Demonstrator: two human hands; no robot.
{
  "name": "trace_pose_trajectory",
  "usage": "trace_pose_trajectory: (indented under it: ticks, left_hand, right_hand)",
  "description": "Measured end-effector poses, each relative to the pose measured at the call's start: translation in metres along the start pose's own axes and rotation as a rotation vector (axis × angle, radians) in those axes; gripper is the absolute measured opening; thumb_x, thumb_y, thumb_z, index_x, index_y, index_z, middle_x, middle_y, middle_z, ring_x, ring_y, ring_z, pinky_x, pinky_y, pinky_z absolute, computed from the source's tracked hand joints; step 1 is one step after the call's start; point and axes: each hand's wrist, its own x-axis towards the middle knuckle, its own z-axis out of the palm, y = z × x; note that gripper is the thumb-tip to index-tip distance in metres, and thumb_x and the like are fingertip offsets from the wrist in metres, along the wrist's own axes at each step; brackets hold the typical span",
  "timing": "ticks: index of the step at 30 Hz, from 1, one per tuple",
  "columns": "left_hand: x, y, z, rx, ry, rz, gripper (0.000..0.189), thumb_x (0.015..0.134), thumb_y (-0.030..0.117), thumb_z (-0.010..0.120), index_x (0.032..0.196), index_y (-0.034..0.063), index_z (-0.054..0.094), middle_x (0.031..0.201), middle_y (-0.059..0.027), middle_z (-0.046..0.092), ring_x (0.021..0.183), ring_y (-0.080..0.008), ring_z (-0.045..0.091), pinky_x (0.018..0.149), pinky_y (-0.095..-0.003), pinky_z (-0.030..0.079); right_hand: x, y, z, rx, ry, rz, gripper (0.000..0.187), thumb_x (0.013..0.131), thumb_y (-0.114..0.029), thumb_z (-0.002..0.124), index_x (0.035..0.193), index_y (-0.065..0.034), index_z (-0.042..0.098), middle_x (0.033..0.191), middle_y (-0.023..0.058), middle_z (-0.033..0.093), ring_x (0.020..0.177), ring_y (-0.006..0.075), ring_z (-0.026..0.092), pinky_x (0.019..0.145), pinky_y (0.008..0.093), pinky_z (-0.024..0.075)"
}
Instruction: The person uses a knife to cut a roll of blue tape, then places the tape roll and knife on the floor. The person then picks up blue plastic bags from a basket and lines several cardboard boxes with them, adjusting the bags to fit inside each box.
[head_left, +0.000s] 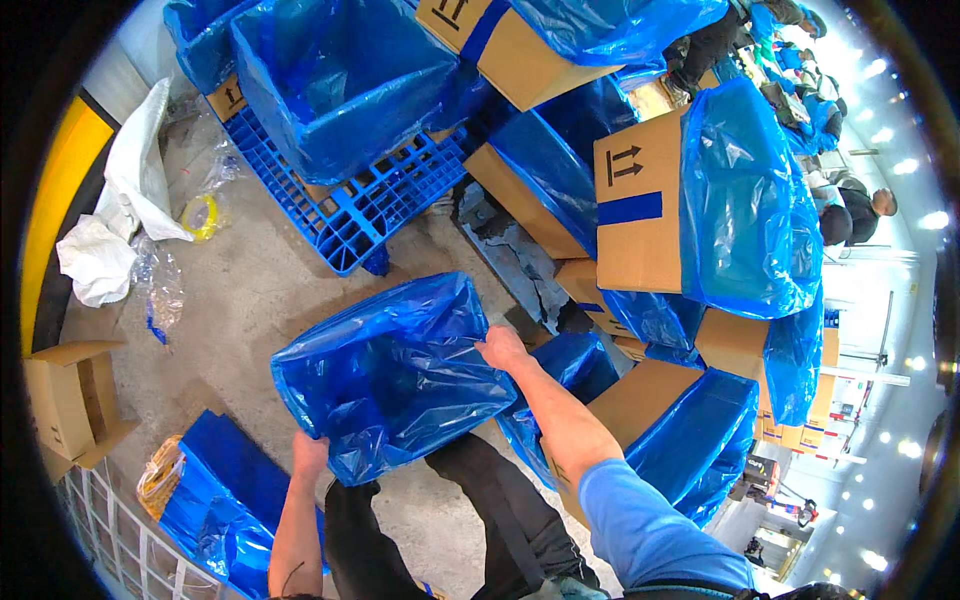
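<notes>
In front of my legs is a blue plastic liner bag (390, 382), spread wide with its mouth facing up. It has a boxy shape, though any carton beneath it is hidden. My left hand (309, 454) grips the liner's rim at the near left corner. At the right side, my right hand (502, 347) is closed on the rim's edge. Just right of my right hand, another blue-lined carton (574, 367) stands on the floor. A pile of flat blue plastic bags (232, 487) lies beside my left forearm.
A blue plastic pallet (345, 232) carries lined cartons (337, 112) ahead. Stacked lined cartons (637, 202) rise on the right. White sacking (139, 165), a yellow tape roll (199, 217) and a cardboard box (71, 405) lie left. People (859, 206) are in the background.
</notes>
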Motion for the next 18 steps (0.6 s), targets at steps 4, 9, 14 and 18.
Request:
trace_pose_trajectory:
  ticks: [4,9,14,18]
  left_hand:
    - [-0.055,0.0,-0.059,-0.343,0.012,0.125,0.04,0.075,-0.003,0.059,0.114,-0.0007,0.066,0.11,-0.0136,0.071,0.101,-0.0277,0.066,0.091,-0.0391,0.049]
    - [-0.196,0.072,-0.172,-0.189,0.131,0.17,0.041,0.074,-0.001,0.061,0.115,-0.0003,0.067,0.108,-0.0156,0.071,0.1,-0.0284,0.067,0.089,-0.0392,0.05]
    - [-0.359,0.217,-0.308,-0.037,0.304,0.229,0.034,0.079,0.005,0.062,0.112,-0.0006,0.067,0.103,-0.0189,0.072,0.096,-0.0269,0.068,0.086,-0.0392,0.051]
    - [-0.482,0.363,-0.4,0.033,0.465,0.691,0.044,0.085,0.003,0.058,0.128,-0.0031,0.057,0.117,-0.016,0.067,0.096,-0.0206,0.063,0.088,-0.0334,0.048]
  right_hand:
    - [-0.036,-0.026,-0.032,-0.042,-0.017,-0.221,0.033,0.088,-0.027,0.062,0.085,0.0044,0.071,0.091,0.0277,0.069,0.089,0.0435,0.067,0.084,0.0494,0.0537]
    - [-0.164,-0.083,-0.134,0.066,-0.002,-0.276,0.036,0.087,-0.029,0.061,0.081,0.006,0.07,0.089,0.0285,0.067,0.089,0.0442,0.066,0.083,0.0512,0.0524]
    - [-0.269,-0.128,-0.286,0.197,0.12,-0.329,0.036,0.085,-0.032,0.063,0.086,0.0037,0.07,0.082,0.0303,0.065,0.08,0.0443,0.066,0.075,0.05,0.0536]
    - [-0.344,-0.137,-0.433,0.772,0.467,-0.474,0.018,0.085,-0.017,0.067,0.094,-0.0022,0.072,0.073,0.0158,0.07,0.066,0.021,0.067,0.067,0.0415,0.0539]
